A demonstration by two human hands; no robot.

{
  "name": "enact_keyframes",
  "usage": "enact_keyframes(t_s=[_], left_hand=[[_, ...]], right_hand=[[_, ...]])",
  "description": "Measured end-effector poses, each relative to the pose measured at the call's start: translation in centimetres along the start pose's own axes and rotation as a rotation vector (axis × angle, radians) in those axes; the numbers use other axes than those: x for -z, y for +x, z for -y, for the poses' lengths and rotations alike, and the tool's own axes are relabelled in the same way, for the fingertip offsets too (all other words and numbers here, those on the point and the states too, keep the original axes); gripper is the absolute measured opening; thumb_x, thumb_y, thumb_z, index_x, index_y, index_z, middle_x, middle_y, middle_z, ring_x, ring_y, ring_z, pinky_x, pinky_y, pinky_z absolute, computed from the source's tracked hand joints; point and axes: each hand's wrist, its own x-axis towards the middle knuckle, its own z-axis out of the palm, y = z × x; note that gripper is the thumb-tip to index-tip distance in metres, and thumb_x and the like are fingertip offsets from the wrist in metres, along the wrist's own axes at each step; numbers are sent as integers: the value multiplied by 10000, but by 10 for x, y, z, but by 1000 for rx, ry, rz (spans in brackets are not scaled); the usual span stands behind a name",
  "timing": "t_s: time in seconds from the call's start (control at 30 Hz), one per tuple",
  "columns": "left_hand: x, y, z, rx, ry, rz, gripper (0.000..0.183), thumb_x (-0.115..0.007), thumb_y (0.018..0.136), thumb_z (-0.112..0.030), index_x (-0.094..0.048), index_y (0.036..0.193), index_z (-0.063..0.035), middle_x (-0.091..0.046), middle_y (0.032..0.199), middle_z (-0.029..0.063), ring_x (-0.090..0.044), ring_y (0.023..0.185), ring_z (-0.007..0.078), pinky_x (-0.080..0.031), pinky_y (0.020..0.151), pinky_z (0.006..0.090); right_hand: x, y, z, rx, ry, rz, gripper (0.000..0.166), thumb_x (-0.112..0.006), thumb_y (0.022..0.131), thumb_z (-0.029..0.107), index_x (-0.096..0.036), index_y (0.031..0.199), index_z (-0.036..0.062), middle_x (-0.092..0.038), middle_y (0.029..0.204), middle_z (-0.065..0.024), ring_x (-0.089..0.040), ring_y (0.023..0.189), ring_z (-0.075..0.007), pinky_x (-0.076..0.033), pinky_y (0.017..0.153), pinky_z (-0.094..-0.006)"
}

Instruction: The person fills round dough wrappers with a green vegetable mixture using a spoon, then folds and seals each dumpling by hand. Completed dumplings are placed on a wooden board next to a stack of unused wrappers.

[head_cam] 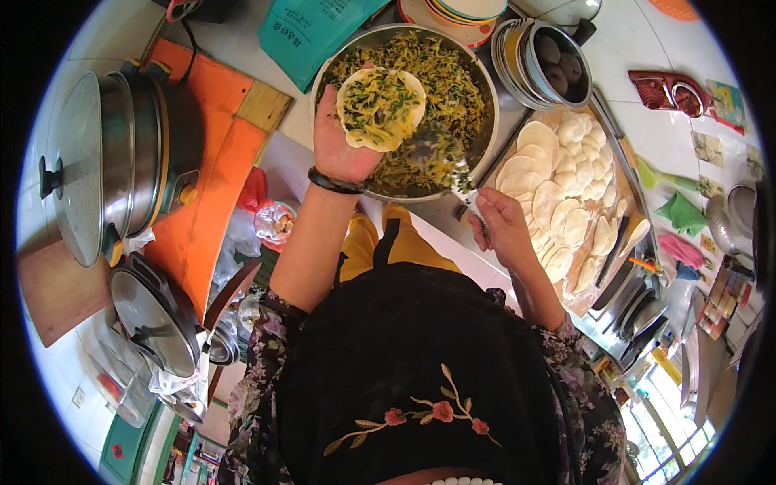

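On the open palm of my left hand [339, 148] rests a round dough wrapper [350, 97]. A heap of chopped yellow-green vegetable filling [385, 103] covers most of it. Both are held over a wide steel basin [492, 115] that contains more of the same filling [412, 54]. My right hand [500, 224] grips the handle of a spoon-like utensil [476, 206] at the basin's near right rim. The utensil's working end is blurred over the filling, so its shape is unclear.
Right of the basin, a floured board [573, 297] bears flat wrappers [548, 200] and dough lumps [582, 151]. Stacked bowls [515, 60] stand behind it. A teal packet [309, 42] lies behind the basin. At left are a steamer [133, 151] and a lidded pan [154, 321].
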Motion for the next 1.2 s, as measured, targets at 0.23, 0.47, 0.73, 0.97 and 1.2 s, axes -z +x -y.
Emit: enact_keyframes(t_s=[0.23, 0.47, 0.73, 0.97, 1.2], left_hand=[[-1, 0, 3, -4, -14, -11, 566, -281, 1009, -449, -417, 1402, -65, -476, 1397, 147, -427, 1302, 346, -311, 1101, 510], [-4, 1, 18, -22, -39, -45, 566, -266, 1013, -447, -414, 1405, -66, -478, 1395, 150, -435, 1296, 353, -315, 1096, 518], [-9, -4, 31, 28, -77, -12, 581, -239, 1014, -477, -429, 1395, -81, -492, 1379, 148, -439, 1293, 351, -319, 1090, 521], [-20, -5, 44, 29, -61, -92, 555, -252, 1013, -457, -457, 1366, -81, -499, 1371, 140, -444, 1287, 346, -327, 1088, 513], [-17, -7, 54, -30, -5, -88, 560, -257, 1012, -465, -480, 1332, -63, -513, 1349, 139, -474, 1260, 312, -357, 1077, 461]], right_hand=[[3, 29, -25, 518, -783, -372, 258, -494, 913, 85, -551, 1140, -23, -564, 797, -162, -570, 657, -343, -463, 585, -424], [-38, 51, -53, 526, -1256, -439, 593, -592, 838, 136, -399, 1373, -31, -511, 998, -142, -551, 882, -328, -446, 717, -449], [-46, 39, -27, 603, -1260, -399, 571, -609, 856, 176, -437, 1364, -21, -498, 1175, -158, -501, 1035, -317, -420, 868, -408], [-51, 85, 19, 450, 666, 91, 733, -275, 984, 565, -288, 1466, 13, -416, 1417, -151, -413, 1285, -318, -314, 1079, -422], [-77, 91, 39, 316, 1183, 335, 785, -203, 960, 616, -304, 1452, 13, -376, 1466, -172, -356, 1357, -315, -255, 1143, -445]])
